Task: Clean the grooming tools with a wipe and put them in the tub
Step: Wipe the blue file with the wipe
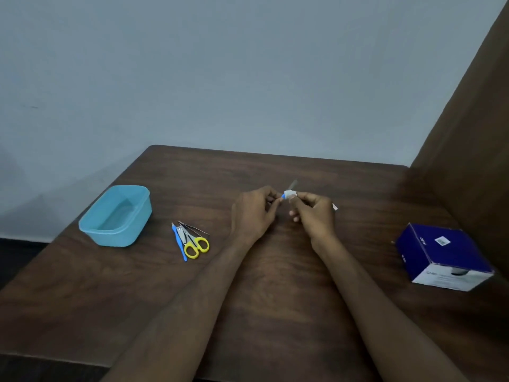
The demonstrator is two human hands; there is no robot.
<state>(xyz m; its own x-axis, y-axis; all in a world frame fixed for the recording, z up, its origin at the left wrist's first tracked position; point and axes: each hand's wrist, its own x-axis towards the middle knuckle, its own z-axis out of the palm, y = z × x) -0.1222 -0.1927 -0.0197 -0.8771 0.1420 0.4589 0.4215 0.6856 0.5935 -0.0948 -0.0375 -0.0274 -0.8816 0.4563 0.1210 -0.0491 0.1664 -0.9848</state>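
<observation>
Pinching a blue-handled tool (285,193) above the middle of the desk (275,285), the left hand (252,213) curls its fingers round the handle while the right hand (314,213) pinches a white wipe (290,194) round the shaft. To the left lie yellow scissors (196,244), a blue tool (179,242), clippers and tweezers, just right of the tub (117,216).

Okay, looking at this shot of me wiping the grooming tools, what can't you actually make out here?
All in the head view:
- Tool being wiped: blurred, mostly covered by the wipe and both hands, left hand, right hand; its type is unclear.
- Pile beside the yellow scissors: small, overlapping; the thin metal pieces can't be identified.
- Blue box: print too small to read.
- Tub: near wall hides part of its floor.
</observation>
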